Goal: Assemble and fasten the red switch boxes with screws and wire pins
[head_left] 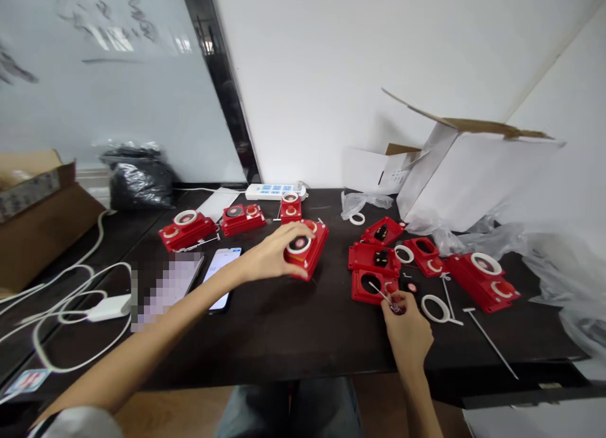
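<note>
My left hand [271, 255] grips a red box [312, 252] with a round dark disc and a red knob, its fingers on the upper edge and the thumb at the lower left. In my right hand [408, 327] is a screwdriver [382, 294], its shaft pointing up and left over an opened red housing [362, 286] with a large round hole. Just behind that housing lies another open red part [372, 257] with black and brass pieces inside. A small black disc with a red and white centre [411, 288] rests to the right.
More red boxes [187, 230] stand at the back left and right. Two phones [222, 271] lie left of centre. White cables [71, 365], a cardboard box [52, 217], a black bag [138, 179], a power strip [274, 192], white rings [435, 308], thin rods and a white carton [478, 173] surround them.
</note>
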`<state>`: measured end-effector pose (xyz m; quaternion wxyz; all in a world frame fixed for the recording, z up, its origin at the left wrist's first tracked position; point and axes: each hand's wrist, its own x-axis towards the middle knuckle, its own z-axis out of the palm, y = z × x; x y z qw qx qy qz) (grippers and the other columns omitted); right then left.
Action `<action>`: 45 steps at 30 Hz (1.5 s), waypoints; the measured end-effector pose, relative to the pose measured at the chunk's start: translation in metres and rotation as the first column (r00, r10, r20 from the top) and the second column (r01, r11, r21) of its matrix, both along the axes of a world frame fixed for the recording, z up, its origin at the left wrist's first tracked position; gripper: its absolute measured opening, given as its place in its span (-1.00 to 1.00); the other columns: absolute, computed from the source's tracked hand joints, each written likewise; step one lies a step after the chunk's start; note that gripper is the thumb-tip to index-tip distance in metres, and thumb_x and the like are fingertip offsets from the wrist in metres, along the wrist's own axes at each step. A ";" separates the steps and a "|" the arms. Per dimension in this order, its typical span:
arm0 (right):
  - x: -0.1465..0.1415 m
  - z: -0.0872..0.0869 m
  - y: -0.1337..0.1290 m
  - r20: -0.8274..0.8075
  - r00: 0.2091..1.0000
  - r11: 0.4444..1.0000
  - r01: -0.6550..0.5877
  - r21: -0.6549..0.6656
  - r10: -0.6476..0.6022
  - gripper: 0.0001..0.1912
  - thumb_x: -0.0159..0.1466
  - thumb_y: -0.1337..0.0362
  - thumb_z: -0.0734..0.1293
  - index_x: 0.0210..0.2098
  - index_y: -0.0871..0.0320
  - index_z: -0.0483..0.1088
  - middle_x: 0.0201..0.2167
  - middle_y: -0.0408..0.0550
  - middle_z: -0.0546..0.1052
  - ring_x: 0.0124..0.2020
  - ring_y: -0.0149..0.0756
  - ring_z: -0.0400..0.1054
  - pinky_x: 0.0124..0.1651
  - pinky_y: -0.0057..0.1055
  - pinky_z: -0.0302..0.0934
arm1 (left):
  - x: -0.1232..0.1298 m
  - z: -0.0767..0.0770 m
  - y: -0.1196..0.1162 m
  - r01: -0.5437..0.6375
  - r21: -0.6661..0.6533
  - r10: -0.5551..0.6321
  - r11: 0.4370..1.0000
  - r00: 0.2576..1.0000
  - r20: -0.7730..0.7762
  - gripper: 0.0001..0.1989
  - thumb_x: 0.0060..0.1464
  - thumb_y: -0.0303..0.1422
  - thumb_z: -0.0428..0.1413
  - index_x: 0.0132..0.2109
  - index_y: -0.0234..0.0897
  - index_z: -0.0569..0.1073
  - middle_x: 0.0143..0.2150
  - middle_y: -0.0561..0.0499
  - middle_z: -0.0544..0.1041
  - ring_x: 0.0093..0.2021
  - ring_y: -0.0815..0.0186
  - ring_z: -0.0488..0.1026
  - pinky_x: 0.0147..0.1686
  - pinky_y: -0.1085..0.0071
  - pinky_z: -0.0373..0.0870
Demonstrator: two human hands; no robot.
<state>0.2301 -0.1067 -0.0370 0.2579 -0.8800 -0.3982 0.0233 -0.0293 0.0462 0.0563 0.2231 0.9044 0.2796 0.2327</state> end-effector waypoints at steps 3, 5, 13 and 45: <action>0.001 -0.003 -0.001 0.042 0.999 1.000 -0.015 0.022 0.014 -0.82 0.18 0.13 0.27 -0.30 0.07 0.40 -0.46 -0.10 0.49 -0.58 -0.33 0.24 -0.50 -0.44 -0.10 | -0.042 0.001 -0.041 0.041 -0.066 -0.046 0.997 0.997 -0.068 -0.41 -0.15 -0.27 0.33 0.06 -0.11 0.35 0.19 -0.12 0.33 0.29 0.09 0.16 0.20 0.07 0.21; 0.002 -0.004 -0.001 0.041 0.999 1.000 -0.006 0.027 0.004 -0.81 0.17 0.12 0.27 -0.30 0.07 0.40 -0.44 -0.10 0.50 -0.59 -0.34 0.22 -0.49 -0.44 -0.11 | -0.064 0.003 -0.062 0.055 -0.097 -0.064 0.994 0.993 -0.095 -0.47 -0.11 -0.32 0.31 0.05 -0.10 0.38 0.17 -0.11 0.37 0.30 0.10 0.15 0.18 0.08 0.26; -0.004 -0.003 -0.004 0.161 0.984 0.965 0.027 0.263 -0.072 -0.78 0.16 0.12 0.29 -0.29 0.13 0.40 -0.48 -0.10 0.49 -0.55 -0.32 0.28 -0.47 -0.43 0.01 | -0.102 0.040 -0.116 0.023 -0.039 -0.021 0.999 0.999 0.050 -0.46 -0.11 -0.27 0.31 0.04 0.05 0.35 0.09 -0.04 0.44 0.21 0.10 0.30 0.07 0.09 0.41; -0.074 0.017 0.093 -0.339 0.283 0.434 -0.709 0.556 0.897 -0.78 0.30 0.12 0.19 -0.31 0.13 0.33 -0.50 -0.17 0.47 -0.50 -0.43 0.29 -0.37 -0.49 0.17 | -0.019 -0.052 -0.010 -0.488 0.194 0.511 0.851 0.855 -0.089 -0.48 0.08 -0.21 0.17 0.17 -0.13 0.27 0.30 -0.14 0.20 0.31 -0.04 0.06 0.18 -0.13 0.09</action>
